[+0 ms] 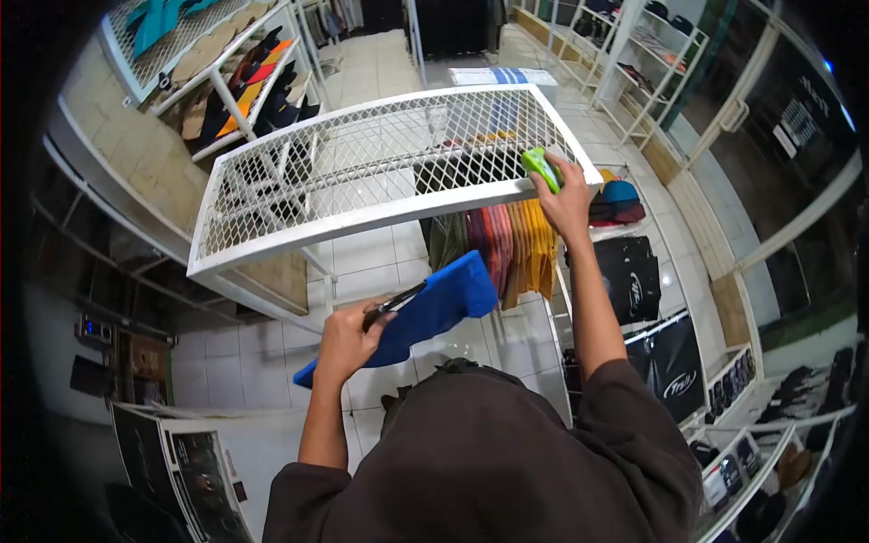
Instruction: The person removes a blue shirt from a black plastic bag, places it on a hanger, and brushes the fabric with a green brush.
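Observation:
My right hand [563,192] grips a bright green object [541,170] at the right end of a white-framed mesh rack top [362,167]. Lower and to the left, my left hand [351,339] is closed around a black clip hanger [394,305]. A folded blue garment [434,303] hangs tilted beside that hand, below the rack's front rail. How the hanger meets the garment is partly hidden by my fingers.
Under the rack's right side hang yellow, pink and green garments [511,249]. Caps [618,201] and black bags [625,281] lie to the right. Shelves with sandals [240,100] stand at the upper left, with glass doors [797,136] at the far right.

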